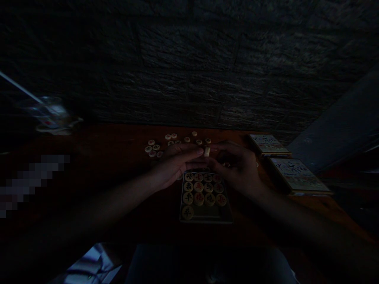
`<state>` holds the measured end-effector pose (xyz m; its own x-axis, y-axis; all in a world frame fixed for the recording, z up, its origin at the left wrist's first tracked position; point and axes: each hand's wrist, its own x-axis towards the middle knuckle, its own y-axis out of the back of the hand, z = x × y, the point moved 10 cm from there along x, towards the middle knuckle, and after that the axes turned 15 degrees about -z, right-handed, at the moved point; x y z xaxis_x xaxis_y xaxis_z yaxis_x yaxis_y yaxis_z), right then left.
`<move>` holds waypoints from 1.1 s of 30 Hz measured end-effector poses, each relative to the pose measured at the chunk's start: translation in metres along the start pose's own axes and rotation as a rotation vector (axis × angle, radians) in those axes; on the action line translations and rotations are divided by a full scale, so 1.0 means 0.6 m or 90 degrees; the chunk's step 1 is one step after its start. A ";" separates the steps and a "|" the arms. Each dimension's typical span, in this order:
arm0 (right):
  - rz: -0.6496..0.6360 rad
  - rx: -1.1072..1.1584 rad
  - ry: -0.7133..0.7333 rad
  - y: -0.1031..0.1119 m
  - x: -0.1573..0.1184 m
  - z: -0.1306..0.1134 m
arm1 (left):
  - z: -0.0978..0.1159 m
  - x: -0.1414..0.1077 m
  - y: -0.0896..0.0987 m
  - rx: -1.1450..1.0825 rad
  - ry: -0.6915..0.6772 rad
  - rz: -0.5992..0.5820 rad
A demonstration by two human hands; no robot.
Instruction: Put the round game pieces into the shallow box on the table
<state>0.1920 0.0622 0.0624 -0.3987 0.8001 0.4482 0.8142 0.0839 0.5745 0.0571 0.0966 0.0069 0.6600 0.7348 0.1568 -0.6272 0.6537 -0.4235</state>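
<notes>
Surface: dark reddish-brown wooden tabletop (118,138) before you.
Near container: shallow rectangular tray (207,212), pale-rimmed, holding rows of round cream discs (187,212) with red or black characters.
Between your hands: small cream piece (207,151) near the tray's far edge; probably light, rigid, smooth; take its rim.
Grip: your left hand (174,163) and right hand (241,167) pinch it by the fingertips.
Beyond: loose round pieces (187,139); rightward, two flat pale-topped boxes (299,173), contents hidden.

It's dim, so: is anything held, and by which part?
A pale game piece, between the left hand and right hand; too dark to tell by which part.
</notes>
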 end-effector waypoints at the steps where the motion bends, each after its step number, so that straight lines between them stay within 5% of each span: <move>1: 0.002 -0.003 0.003 0.001 -0.001 -0.002 | -0.003 0.000 -0.001 -0.002 0.012 -0.010; 14: -0.051 0.013 -0.012 -0.012 0.000 -0.002 | -0.014 -0.003 -0.011 0.046 0.079 -0.057; 33: -0.071 -0.051 0.105 -0.014 -0.003 -0.036 | -0.024 -0.003 -0.012 0.076 0.103 -0.072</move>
<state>0.1767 0.0473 0.0717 -0.5529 0.6802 0.4813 0.7282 0.1139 0.6758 0.0664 0.0879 -0.0030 0.7804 0.6234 0.0477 -0.5838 0.7538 -0.3016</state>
